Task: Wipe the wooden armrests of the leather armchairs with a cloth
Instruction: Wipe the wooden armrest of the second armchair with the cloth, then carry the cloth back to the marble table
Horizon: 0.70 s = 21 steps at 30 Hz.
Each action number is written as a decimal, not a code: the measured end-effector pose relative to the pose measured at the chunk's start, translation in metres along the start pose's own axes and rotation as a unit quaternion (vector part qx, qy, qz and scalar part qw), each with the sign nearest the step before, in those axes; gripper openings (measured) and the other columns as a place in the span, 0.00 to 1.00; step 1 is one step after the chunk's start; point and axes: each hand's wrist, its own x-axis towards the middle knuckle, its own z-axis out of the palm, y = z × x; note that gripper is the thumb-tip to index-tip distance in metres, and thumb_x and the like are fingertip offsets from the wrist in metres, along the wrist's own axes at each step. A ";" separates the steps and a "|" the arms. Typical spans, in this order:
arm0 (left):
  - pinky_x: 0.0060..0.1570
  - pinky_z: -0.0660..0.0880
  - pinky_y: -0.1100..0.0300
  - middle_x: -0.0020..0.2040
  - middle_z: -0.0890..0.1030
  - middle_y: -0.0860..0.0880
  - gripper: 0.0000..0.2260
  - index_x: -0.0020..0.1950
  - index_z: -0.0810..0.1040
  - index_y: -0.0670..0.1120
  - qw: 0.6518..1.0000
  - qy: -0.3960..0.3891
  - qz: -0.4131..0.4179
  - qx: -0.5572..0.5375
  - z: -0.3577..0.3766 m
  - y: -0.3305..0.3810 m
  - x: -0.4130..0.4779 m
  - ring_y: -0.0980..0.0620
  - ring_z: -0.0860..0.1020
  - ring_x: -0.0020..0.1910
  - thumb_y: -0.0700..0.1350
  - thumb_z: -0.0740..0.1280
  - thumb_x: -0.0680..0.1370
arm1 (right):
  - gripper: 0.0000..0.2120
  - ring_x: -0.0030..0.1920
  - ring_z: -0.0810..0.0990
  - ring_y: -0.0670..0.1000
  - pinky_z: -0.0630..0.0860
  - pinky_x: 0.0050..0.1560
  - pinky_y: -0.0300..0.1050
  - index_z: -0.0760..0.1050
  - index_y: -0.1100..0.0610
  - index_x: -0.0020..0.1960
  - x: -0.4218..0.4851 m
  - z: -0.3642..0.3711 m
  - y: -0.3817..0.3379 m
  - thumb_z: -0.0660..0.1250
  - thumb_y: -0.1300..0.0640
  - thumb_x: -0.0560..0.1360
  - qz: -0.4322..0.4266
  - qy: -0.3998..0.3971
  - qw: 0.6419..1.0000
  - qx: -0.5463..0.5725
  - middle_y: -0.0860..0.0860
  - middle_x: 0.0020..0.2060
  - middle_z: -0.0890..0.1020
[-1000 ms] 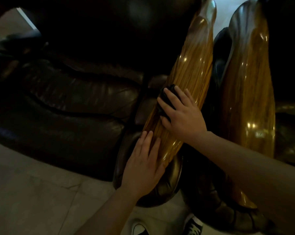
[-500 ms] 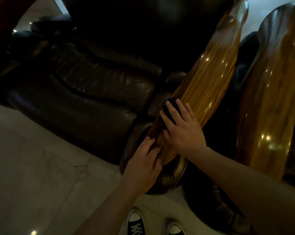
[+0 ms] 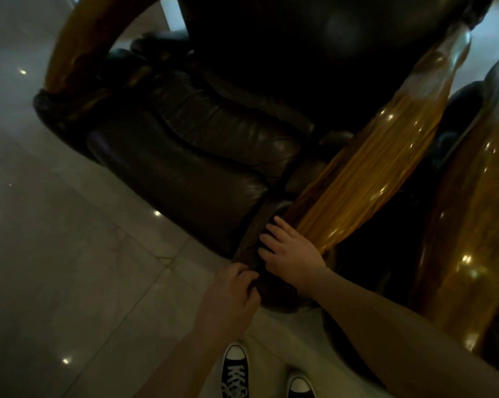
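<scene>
glossy wooden armrest [image 3: 380, 173], creased leather armchair [image 3: 202, 156]

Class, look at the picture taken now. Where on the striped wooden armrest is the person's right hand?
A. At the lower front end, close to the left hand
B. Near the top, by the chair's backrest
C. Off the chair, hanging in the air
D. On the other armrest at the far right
A: the right hand lies spread on the armrest's dark lower front end, just beside the left hand.

- Right hand [image 3: 292, 255] pressed flat on the near, rounded end of a glossy wooden armrest [image 3: 386, 156].
- Left hand [image 3: 231, 297] curled at that end's edge — dark leather armchair [image 3: 202, 156] behind.
</scene>
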 end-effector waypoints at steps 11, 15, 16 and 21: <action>0.68 0.65 0.52 0.69 0.71 0.47 0.23 0.74 0.66 0.49 0.992 0.046 -0.078 0.084 -0.049 0.005 -0.063 0.48 0.71 0.65 0.53 0.60 0.79 | 0.16 0.49 0.73 0.52 0.74 0.46 0.48 0.74 0.47 0.61 -0.002 -0.092 -0.017 0.61 0.42 0.77 0.044 -0.042 0.995 0.085 0.49 0.50 0.77; 0.72 0.59 0.46 0.73 0.67 0.48 0.28 0.77 0.59 0.51 0.982 0.082 -0.122 0.117 -0.084 0.027 -0.090 0.48 0.66 0.71 0.56 0.58 0.78 | 0.13 0.49 0.73 0.50 0.78 0.46 0.49 0.74 0.44 0.60 -0.021 -0.145 -0.028 0.62 0.42 0.78 0.106 -0.043 0.980 0.165 0.46 0.47 0.75; 0.72 0.58 0.45 0.73 0.66 0.48 0.28 0.77 0.59 0.51 0.981 0.090 -0.124 0.118 -0.091 0.033 -0.097 0.48 0.65 0.71 0.56 0.58 0.78 | 0.12 0.49 0.74 0.49 0.78 0.46 0.48 0.75 0.44 0.58 -0.025 -0.156 -0.030 0.63 0.42 0.78 0.112 -0.034 0.978 0.171 0.45 0.46 0.75; 0.74 0.56 0.40 0.75 0.65 0.47 0.29 0.78 0.56 0.52 0.979 0.090 -0.147 0.107 -0.111 0.059 -0.143 0.45 0.63 0.74 0.57 0.58 0.78 | 0.10 0.46 0.76 0.48 0.80 0.43 0.48 0.75 0.45 0.57 -0.046 -0.208 -0.050 0.64 0.43 0.78 0.103 -0.028 0.977 0.185 0.46 0.45 0.77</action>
